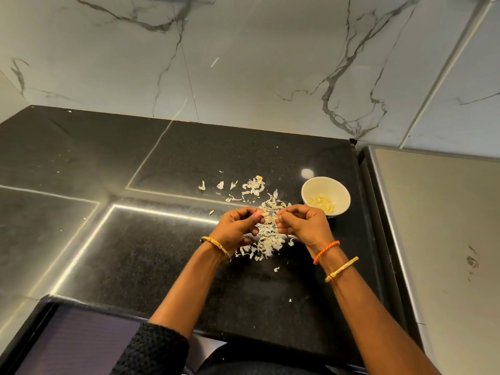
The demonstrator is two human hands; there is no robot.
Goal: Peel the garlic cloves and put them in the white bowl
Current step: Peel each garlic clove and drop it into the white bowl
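Pinching a garlic clove (269,214) between them, the left hand (238,226) and right hand (303,223) curl their fingertips onto it above a litter of papery skins (266,239) on the black countertop (135,253). Peeled cloves (322,203) lie in the white bowl (326,185) near the countertop's right edge, just beside the right hand.

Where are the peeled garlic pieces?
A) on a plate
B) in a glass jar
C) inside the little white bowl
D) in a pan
C: pale yellow peeled garlic cloves lie at the bottom of the small round white bowl on the black stone counter.
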